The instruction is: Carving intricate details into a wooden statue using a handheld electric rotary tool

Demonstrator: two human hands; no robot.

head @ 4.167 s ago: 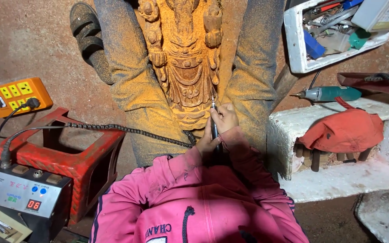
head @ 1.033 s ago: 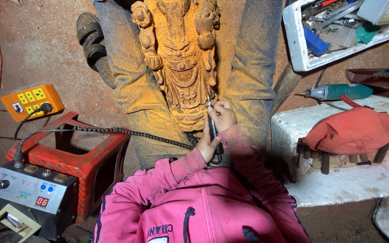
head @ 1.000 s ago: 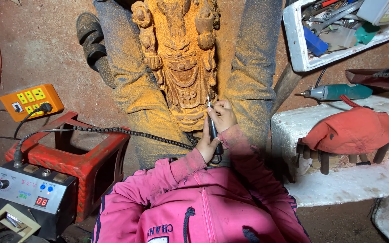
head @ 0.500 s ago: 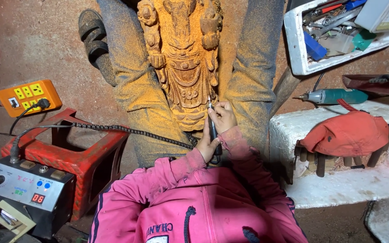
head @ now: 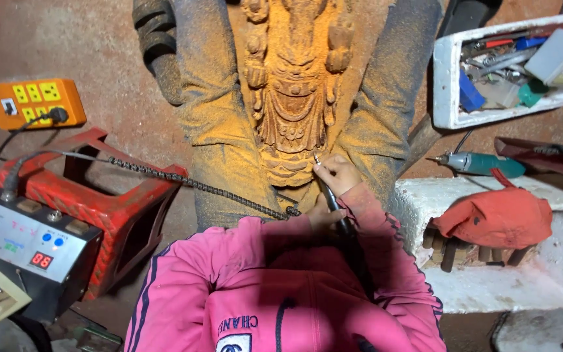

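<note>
A carved wooden figure (head: 294, 98), dusted orange, lies between my outstretched legs. My right hand (head: 339, 175) grips a slim black rotary handpiece (head: 331, 199) like a pen, its bit tip touching the lower right part of the carving. My left hand (head: 317, 213) sits just below, fingers closed on the handpiece's rear where the coiled black cable (head: 197, 186) joins. My pink sleeves cover both forearms.
The cable runs left to a grey control box (head: 27, 241) leaning on a red plastic stool (head: 99, 195). An orange power strip (head: 32, 101) lies far left. At right are a white tool tray (head: 490, 72), a teal power tool (head: 483, 163) and a red cap (head: 496, 218) on white foam.
The view has shifted slightly and now sits closer. Both hands stay on the handpiece at the same spot on the carving's lower right.
</note>
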